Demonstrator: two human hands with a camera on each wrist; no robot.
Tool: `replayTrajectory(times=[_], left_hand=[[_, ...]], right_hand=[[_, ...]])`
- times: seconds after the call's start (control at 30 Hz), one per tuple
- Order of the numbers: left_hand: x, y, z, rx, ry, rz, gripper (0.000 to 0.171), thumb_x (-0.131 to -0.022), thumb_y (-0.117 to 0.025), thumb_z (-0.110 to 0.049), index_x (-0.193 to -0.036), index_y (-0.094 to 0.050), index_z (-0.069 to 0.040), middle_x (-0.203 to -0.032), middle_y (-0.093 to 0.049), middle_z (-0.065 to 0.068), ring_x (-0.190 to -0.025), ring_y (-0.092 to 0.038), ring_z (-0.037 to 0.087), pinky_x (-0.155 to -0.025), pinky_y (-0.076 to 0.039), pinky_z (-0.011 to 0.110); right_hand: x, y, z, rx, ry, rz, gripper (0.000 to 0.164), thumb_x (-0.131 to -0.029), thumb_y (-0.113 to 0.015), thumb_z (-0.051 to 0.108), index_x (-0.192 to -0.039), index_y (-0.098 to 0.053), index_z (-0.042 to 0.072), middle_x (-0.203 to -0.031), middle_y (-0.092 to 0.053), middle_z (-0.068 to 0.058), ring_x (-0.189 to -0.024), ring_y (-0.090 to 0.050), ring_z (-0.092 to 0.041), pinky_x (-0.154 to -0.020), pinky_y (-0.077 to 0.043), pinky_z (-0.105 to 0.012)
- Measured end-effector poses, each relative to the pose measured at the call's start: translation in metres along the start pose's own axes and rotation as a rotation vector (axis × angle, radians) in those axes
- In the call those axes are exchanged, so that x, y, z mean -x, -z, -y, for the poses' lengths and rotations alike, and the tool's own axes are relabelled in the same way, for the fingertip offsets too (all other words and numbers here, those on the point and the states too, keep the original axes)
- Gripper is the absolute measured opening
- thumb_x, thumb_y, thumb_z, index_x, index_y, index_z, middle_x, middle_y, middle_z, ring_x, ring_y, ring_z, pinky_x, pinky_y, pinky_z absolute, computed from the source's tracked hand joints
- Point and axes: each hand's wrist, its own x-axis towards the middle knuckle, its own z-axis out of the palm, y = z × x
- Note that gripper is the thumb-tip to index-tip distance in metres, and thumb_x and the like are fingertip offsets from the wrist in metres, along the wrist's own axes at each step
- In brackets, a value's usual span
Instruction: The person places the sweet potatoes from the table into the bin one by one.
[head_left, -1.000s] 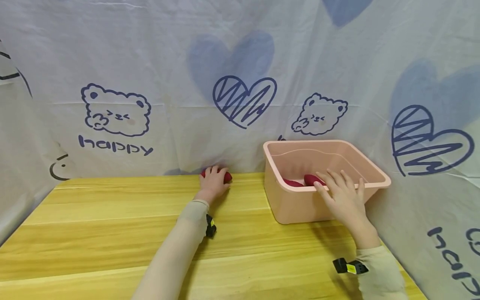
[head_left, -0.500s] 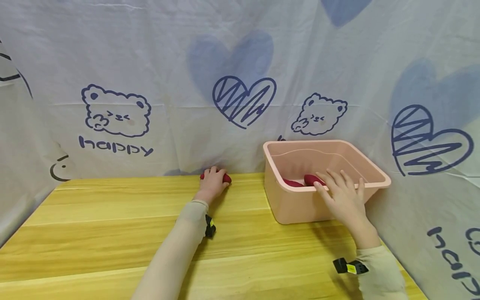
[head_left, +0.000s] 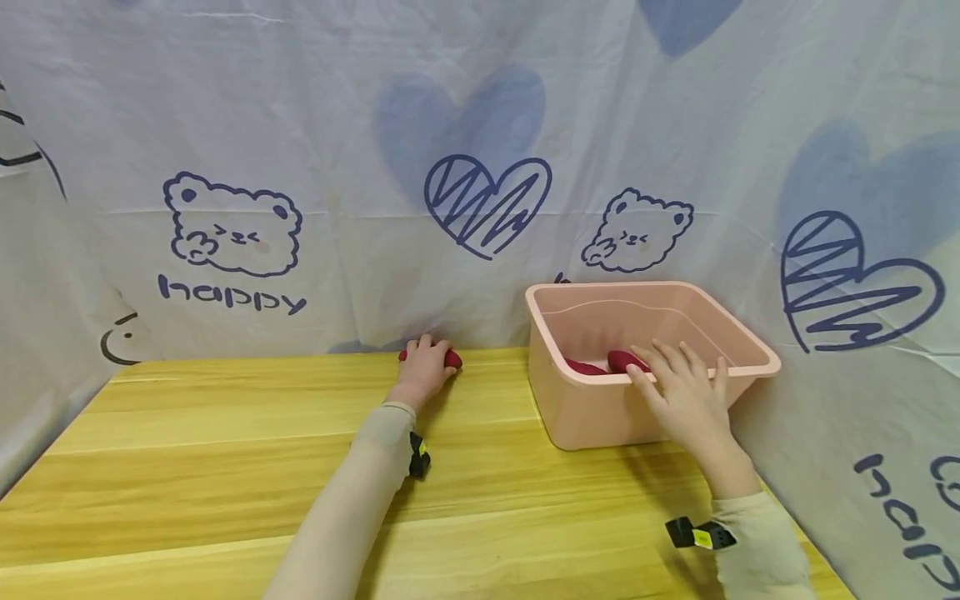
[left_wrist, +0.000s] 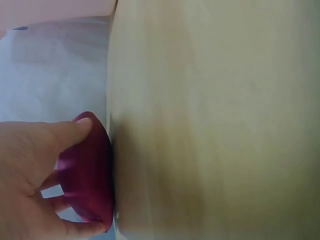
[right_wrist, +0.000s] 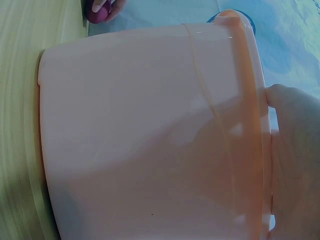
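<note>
At the table's far edge my left hand (head_left: 423, 367) grips a dark red, tapered sweet potato (head_left: 453, 359). In the left wrist view, the thumb and fingers lie round the sweet potato (left_wrist: 87, 175), which touches the wooden surface. My right hand (head_left: 686, 400) rests over the near rim of a pink plastic bin (head_left: 585, 417), fingers spread and reaching over the inside. The right wrist view has the thumb against the rim; the other fingers are hidden there. Inside the bin lie two similar dark red pieces (head_left: 622, 361), partly covered by the rim and fingers.
The yellow wood-grain table (head_left: 225, 467) ends at a white cloth backdrop (head_left: 352, 275) printed with hearts and bears. More cloth hangs along the right side, close to the bin. Bare tabletop lies between the left hand and the bin.
My left hand and the sweet potato have shifted only slightly to the left. The right hand and the bin stay in place.
</note>
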Motion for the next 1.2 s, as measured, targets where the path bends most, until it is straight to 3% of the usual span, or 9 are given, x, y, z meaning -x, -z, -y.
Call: replayTrajectory(times=[0.4,0.7,0.97,1.2], left_hand=[[0.002,0.002,0.001,-0.022,-0.010,0.016,0.049,-0.092,-0.068,-0.028,-0.138,-0.054,-0.018,-0.135,-0.047,0.018,-0.127,-0.038,0.041,-0.095,-0.047,0.059],[0.004,0.009,-0.002,-0.026,-0.055,-0.037,0.048,-0.092,-0.067,-0.029,-0.136,-0.056,-0.017,-0.135,-0.048,0.017,-0.127,-0.039,0.042,-0.092,-0.051,0.055],[0.006,0.016,-0.009,0.025,-0.095,-0.068,0.051,-0.089,-0.071,-0.030,-0.135,-0.056,-0.016,-0.135,-0.048,0.017,-0.128,-0.038,0.041,-0.094,-0.050,0.053],[0.007,0.021,-0.015,0.032,-0.123,-0.115,0.048,-0.090,-0.069,-0.029,-0.135,-0.056,-0.016,-0.136,-0.047,0.016,-0.129,-0.038,0.041,-0.094,-0.049,0.056]], right_hand=[[-0.001,-0.001,0.000,-0.001,0.001,0.001,0.055,-0.100,-0.032,0.056,-0.141,-0.049,0.024,-0.152,-0.039,-0.016,-0.141,-0.024,-0.046,-0.109,-0.001,-0.075],[0.000,0.000,0.000,-0.002,0.000,0.008,0.054,-0.100,-0.034,0.054,-0.142,-0.048,0.024,-0.152,-0.038,-0.016,-0.142,-0.023,-0.046,-0.109,0.000,-0.075],[0.001,0.002,0.000,-0.002,-0.007,0.012,0.056,-0.100,-0.032,0.057,-0.142,-0.048,0.023,-0.152,-0.039,-0.017,-0.142,-0.022,-0.046,-0.109,0.001,-0.075],[0.001,0.001,0.001,-0.001,-0.009,0.017,0.059,-0.099,-0.030,0.059,-0.143,-0.047,0.024,-0.152,-0.038,-0.017,-0.142,-0.022,-0.046,-0.109,0.002,-0.075]])
